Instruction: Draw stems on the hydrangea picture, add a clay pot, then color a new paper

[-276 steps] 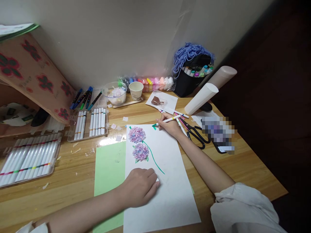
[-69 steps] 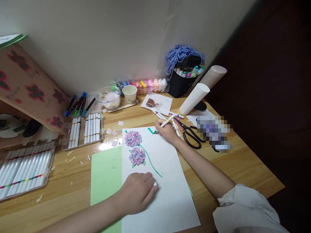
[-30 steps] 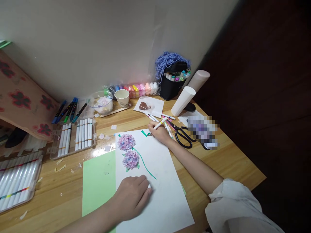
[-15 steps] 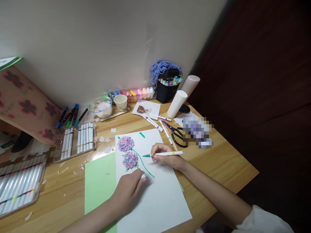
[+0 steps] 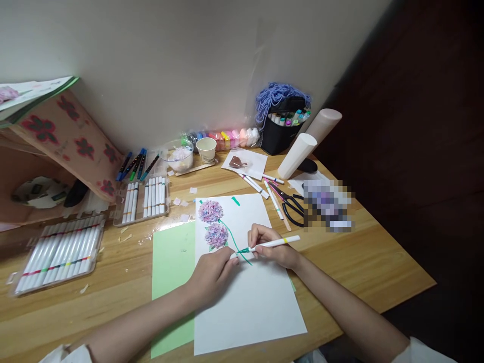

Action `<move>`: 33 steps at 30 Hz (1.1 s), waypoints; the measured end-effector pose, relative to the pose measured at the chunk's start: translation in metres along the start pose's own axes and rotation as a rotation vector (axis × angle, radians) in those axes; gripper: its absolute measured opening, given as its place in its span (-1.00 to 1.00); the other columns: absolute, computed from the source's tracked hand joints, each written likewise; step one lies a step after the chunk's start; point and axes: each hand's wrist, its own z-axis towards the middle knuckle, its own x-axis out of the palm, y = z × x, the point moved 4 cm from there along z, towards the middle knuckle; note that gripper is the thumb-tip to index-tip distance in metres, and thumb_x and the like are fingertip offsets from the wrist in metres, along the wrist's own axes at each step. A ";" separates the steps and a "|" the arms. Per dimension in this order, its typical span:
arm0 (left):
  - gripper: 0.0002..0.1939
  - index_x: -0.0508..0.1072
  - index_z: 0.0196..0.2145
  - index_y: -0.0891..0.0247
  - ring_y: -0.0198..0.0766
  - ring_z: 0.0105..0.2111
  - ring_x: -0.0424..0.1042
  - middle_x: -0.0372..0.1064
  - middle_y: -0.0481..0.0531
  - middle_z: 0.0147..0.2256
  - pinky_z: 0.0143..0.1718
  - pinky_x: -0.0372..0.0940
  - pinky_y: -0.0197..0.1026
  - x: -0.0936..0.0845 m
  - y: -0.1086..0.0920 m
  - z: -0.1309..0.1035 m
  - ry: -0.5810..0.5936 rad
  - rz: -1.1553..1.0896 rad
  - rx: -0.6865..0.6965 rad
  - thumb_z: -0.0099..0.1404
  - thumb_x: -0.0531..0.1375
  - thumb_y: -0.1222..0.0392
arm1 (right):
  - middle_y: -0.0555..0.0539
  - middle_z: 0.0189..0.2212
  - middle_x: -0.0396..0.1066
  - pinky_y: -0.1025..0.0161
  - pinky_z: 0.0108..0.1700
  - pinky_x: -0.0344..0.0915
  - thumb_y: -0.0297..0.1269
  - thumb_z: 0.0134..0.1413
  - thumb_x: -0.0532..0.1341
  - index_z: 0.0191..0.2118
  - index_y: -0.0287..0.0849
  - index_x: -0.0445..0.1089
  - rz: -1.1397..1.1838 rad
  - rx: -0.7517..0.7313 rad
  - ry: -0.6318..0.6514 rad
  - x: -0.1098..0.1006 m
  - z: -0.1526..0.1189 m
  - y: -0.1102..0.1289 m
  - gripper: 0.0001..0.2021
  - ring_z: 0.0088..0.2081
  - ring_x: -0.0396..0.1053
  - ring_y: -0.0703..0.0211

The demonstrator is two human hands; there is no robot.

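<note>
Both hands have closed in on the stem (image 5: 235, 242). Right hand (image 5: 273, 248) grips the marker (image 5: 270, 245); left hand (image 5: 212, 275), fingers curled, pins the paper (image 5: 257, 302). Short strokes suit best.

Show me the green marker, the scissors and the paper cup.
marker (image 5: 274, 244), head view, middle of its white barrel.
scissors (image 5: 295, 212), head view, on a black handle loop.
paper cup (image 5: 206, 149), head view, on its outer wall.

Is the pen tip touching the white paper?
Touching. The head view shows the pen, in the right hand, with its green tip on the white paper.
</note>
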 end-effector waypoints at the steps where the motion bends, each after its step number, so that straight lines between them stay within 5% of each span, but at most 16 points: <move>1: -0.67 0.22 -0.38 0.21 -0.32 -0.48 0.23 0.28 -0.10 -0.46 -0.43 0.07 -0.30 0.000 0.000 0.000 0.001 0.001 0.002 0.44 -0.17 0.05 | 0.04 -0.48 0.24 0.33 -0.42 0.09 -0.08 0.04 0.25 -0.37 -0.18 0.22 -0.014 0.004 0.003 0.000 0.000 -0.001 -0.72 -0.48 0.19 0.32; 10: -0.61 0.22 -0.40 0.22 -0.30 -0.53 0.24 0.31 -0.05 -0.50 -0.50 0.01 -0.27 0.008 -0.002 -0.001 0.059 0.172 0.085 0.43 -0.19 -0.04 | 0.01 -0.45 0.30 0.36 -0.41 0.11 -0.14 0.09 0.19 -0.35 -0.20 0.25 -0.270 0.126 0.129 0.008 -0.006 0.000 -0.78 -0.44 0.21 0.29; 16: -0.55 0.21 -0.39 0.22 -0.28 -0.60 0.19 0.31 -0.01 -0.52 -0.53 0.00 -0.23 0.011 -0.010 -0.009 0.074 0.266 0.296 0.42 -0.33 0.03 | -0.03 -0.44 0.32 0.32 -0.39 0.14 -0.27 0.11 0.13 -0.37 -0.20 0.28 -0.520 -0.029 0.190 0.027 -0.011 0.018 -0.88 -0.42 0.25 0.26; 20: -0.59 0.20 -0.45 0.22 -0.32 -0.61 0.17 0.31 -0.05 -0.54 -0.54 -0.01 -0.26 -0.007 -0.024 -0.014 0.155 0.216 0.279 0.41 -0.25 0.04 | -0.04 -0.43 0.31 0.30 -0.38 0.13 -0.28 0.14 0.10 -0.38 -0.18 0.26 -0.536 -0.098 0.248 0.035 -0.011 0.029 -0.88 -0.42 0.25 0.25; 25: -0.56 0.29 -0.42 0.22 -0.36 -0.49 0.31 0.37 -0.09 -0.46 -0.43 0.11 -0.36 -0.042 -0.025 -0.011 0.060 0.082 0.104 0.44 -0.26 0.07 | -0.08 -0.36 0.34 0.25 -0.29 0.20 -0.15 0.19 0.10 -0.23 -0.18 0.27 -0.354 0.069 0.216 0.039 0.019 0.035 -0.81 -0.33 0.30 0.20; 30: -0.54 0.35 -0.44 0.25 -0.24 -0.48 0.40 0.43 0.02 -0.46 -0.49 0.09 -0.28 -0.092 0.016 0.002 -0.313 0.520 -0.455 0.43 -0.20 0.06 | -0.07 -0.32 0.35 0.19 -0.23 0.21 -0.05 0.24 0.03 0.08 -0.14 0.08 -0.260 0.121 0.048 0.039 0.058 0.029 -0.61 -0.33 0.28 0.19; 33: -0.54 0.41 -0.38 0.31 -0.09 -0.40 0.45 0.47 0.18 -0.40 -0.48 0.10 -0.22 -0.120 0.034 0.005 -0.416 0.632 -0.602 0.42 -0.19 0.09 | -0.05 -0.36 0.34 0.19 -0.26 0.19 -0.06 0.23 0.04 0.06 -0.14 0.11 -0.322 0.132 0.025 0.039 0.065 0.026 -0.63 -0.36 0.26 0.18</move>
